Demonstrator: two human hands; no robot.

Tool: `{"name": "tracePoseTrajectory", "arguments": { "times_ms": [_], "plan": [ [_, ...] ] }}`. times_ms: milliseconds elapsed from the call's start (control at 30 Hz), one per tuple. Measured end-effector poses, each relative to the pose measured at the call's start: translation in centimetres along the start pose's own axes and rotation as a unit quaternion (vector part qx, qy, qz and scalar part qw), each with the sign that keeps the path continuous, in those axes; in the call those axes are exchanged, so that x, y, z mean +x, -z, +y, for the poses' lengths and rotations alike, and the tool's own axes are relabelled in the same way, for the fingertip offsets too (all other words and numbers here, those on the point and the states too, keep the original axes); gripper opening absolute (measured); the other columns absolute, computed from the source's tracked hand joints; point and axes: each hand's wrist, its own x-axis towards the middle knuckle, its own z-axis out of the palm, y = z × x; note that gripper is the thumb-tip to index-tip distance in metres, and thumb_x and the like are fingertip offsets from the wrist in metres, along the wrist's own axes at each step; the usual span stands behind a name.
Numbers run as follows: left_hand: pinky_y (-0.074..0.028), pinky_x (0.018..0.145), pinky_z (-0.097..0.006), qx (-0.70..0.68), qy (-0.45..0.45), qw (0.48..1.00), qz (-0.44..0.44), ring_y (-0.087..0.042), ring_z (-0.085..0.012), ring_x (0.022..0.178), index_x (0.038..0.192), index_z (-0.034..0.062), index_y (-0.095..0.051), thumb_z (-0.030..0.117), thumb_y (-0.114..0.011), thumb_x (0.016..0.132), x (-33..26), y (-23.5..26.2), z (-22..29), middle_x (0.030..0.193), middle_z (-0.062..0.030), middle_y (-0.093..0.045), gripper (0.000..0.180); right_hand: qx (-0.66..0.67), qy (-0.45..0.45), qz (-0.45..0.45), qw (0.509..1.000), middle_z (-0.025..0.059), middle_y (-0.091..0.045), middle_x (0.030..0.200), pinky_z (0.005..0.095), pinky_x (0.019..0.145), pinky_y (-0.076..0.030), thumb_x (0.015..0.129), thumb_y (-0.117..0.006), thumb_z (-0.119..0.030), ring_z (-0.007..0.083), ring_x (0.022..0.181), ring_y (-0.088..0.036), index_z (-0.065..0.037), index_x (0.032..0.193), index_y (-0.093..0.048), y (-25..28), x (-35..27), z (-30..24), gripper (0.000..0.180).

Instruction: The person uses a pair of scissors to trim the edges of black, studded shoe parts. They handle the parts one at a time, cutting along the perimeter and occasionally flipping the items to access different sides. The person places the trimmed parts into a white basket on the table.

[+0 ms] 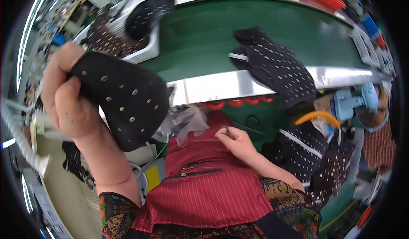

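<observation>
My left hand (pixel 70 92) is raised at the left, its fingers closed on the edge of a black material piece (pixel 130 98) dotted with small silver and gold studs. The piece hangs to the right of the hand and looks curved. My right hand (pixel 237 142) is low in front of the red pinstriped apron (pixel 204 196), thumb and fingers pinched together. A small dark thing shows at its fingertips, too small to name. Just left of that hand lies crumpled clear plastic (pixel 191 122).
A green-topped bench (pixel 200 30) with a metal front edge (pixel 208 87) runs across ahead. More dotted black pieces (pixel 272 60) hang over that edge. At the back left, a white basket (pixel 149 49) holds similar pieces. Near the right stand a dotted pile (pixel 302 154) and a light-blue fan (pixel 355 100).
</observation>
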Motion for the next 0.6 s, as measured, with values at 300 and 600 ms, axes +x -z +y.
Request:
{"name": "tracePoseTrajectory", "arguments": {
  "times_ms": [300,600],
  "plan": [
    [-0.038,0.096,-0.044,-0.011,-0.268,0.939,-0.214,-0.051,-0.0314,0.112,0.117,0.0085,-0.055,0.027,-0.061,0.077,4.8,-29.0,2.0,0.12,-0.0171,-0.054,0.045,0.027,-0.082,0.014,0.996,-0.0039,-0.057,0.074,0.021,0.062,-0.04,0.088,-0.059,-0.017,0.0031,0.068,-0.046,-0.001,0.093,-0.063,2.9,-1.6,-0.5,0.017],
    [-0.027,0.107,-0.049,0.094,-0.061,0.865,-0.49,-0.037,-0.0324,0.128,0.131,0.0135,-0.045,0.034,-0.061,0.082,-10.0,-31.4,-6.9,0.139,-0.0165,-0.038,0.055,0.041,-0.085,0.03,0.995,-0.0024,-0.058,0.077,0.0221,0.062,-0.042,0.09,-0.056,-0.014,0.0045,0.069,-0.048,0.0,0.096,-0.062,4.6,-1.4,1.5,0.016]
  ]
}}
